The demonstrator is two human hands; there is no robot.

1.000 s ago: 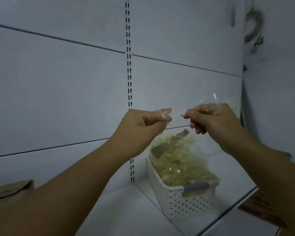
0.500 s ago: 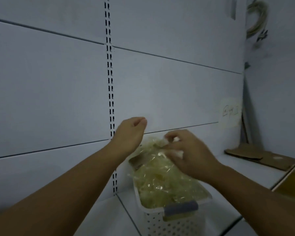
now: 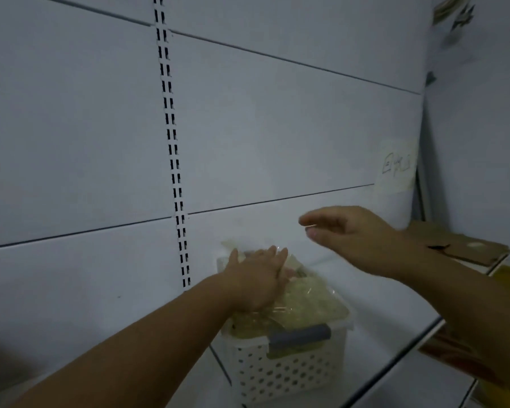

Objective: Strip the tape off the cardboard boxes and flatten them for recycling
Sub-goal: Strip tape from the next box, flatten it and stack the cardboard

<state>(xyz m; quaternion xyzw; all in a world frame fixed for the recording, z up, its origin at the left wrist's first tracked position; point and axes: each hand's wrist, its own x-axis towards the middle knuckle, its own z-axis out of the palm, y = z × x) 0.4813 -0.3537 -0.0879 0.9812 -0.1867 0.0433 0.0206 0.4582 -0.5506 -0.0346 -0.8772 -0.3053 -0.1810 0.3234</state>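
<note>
A white perforated basket [image 3: 289, 375] stands on a white shelf, heaped with crumpled clear tape [image 3: 309, 301]. My left hand [image 3: 256, 278] lies flat, fingers spread, pressing on top of the tape heap. My right hand [image 3: 345, 234] hovers above and to the right of the basket, fingers loosely apart, holding nothing that I can see. Flattened brown cardboard [image 3: 460, 245] rests on the shelf at the far right, behind my right wrist.
The white shelf [image 3: 395, 304] runs to the right, its front edge falling away toward me. A slotted upright rail [image 3: 171, 142] runs down the white back wall. A handwritten paper label [image 3: 396, 164] is stuck on the wall. More cardboard [image 3: 442, 346] shows below the shelf edge.
Both hands held a strip of tape stretched between them. The right hand dropped it onto the heap and lifted away; the left hand came down flat on the tape.
</note>
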